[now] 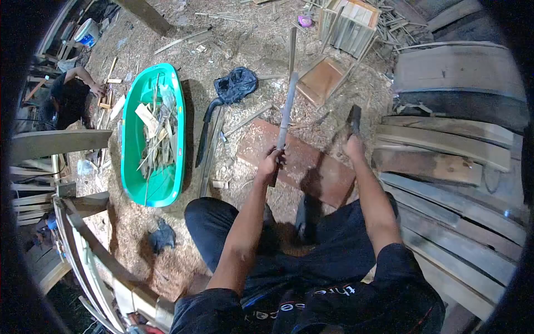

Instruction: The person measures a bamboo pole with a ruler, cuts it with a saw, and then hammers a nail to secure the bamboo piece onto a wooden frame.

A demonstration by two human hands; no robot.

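My left hand (pixel 271 162) is closed around a long narrow wooden strip (pixel 286 108). The strip points away from me, pale along its middle and darker at both ends. Off to the right, my right hand (pixel 354 147) grips a dark, flat-headed hand tool (pixel 355 118); blur hides its exact kind. The tool is apart from the strip. Beneath both hands a reddish-brown board (pixel 328 175) lies on the shavings-covered ground, in front of my feet.
A green tub (pixel 127 167) of wood scraps stands left. Nearby lie a black plastic bag (pixel 238 83) and a long dark blade (pixel 202 136). Planks (pixel 445 203) are stacked right; a wooden crate (pixel 350 28) stands ahead. Another person's hand (pixel 97 89) is at far left.
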